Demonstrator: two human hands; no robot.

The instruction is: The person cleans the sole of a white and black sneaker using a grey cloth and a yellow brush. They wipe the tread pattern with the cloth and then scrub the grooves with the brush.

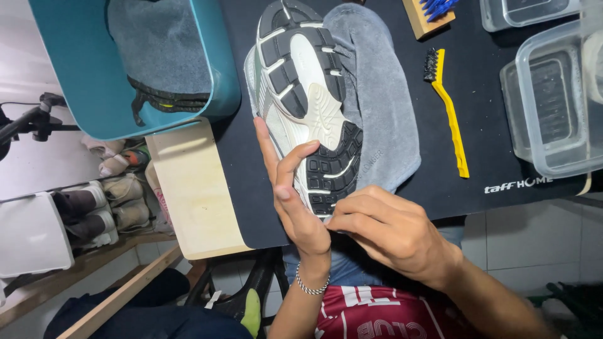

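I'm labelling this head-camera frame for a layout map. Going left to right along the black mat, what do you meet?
Teal tub → sneaker, sole up, held by the left hand and right hand → grey towel → yellow brush → clear plastic containers.

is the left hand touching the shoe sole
Touching. The head view shows the left hand gripping the upturned shoe, its thumb lying across the black heel tread, no gap visible.
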